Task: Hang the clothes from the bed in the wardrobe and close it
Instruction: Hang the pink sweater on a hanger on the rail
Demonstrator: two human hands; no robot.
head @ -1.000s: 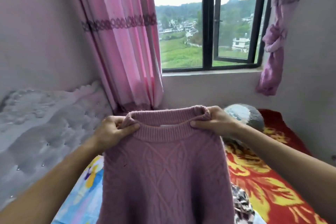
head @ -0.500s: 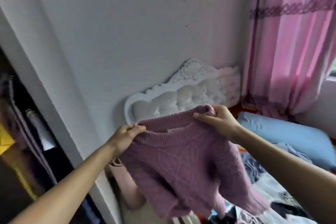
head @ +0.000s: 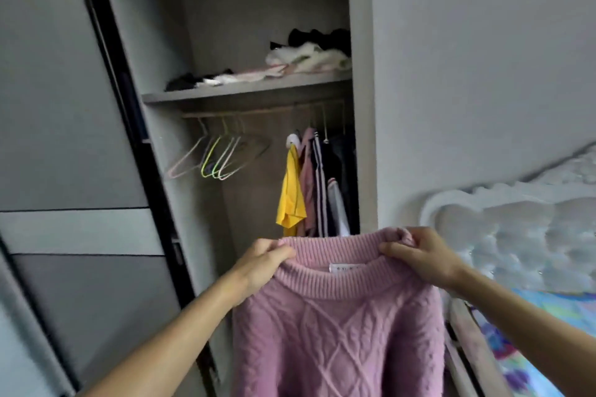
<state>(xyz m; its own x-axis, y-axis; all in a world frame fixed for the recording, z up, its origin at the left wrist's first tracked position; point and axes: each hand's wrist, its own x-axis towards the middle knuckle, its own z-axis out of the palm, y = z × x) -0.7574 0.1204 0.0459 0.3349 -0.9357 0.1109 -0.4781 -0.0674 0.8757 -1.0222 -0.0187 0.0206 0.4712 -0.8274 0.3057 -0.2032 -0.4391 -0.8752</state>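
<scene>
Sweater: pink cable knit, held up by its ribbed collar in front of the open wardrobe. Left hand and right hand each pinch the collar, fingers curled over the rib, one at either end. Behind it, a rail carries bare hangers and hung clothes; folded things lie on the shelf. A white headboard stands to the right.

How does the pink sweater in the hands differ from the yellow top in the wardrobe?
The pink sweater is held at the collar by the left hand and right hand, on no hanger; the yellow top hangs from the rail. The sweater is thick cable knit; the yellow top looks thin and smooth. The sweater faces the camera spread wide; the yellow top hangs narrow, edge-on. Both hang downward.
</scene>
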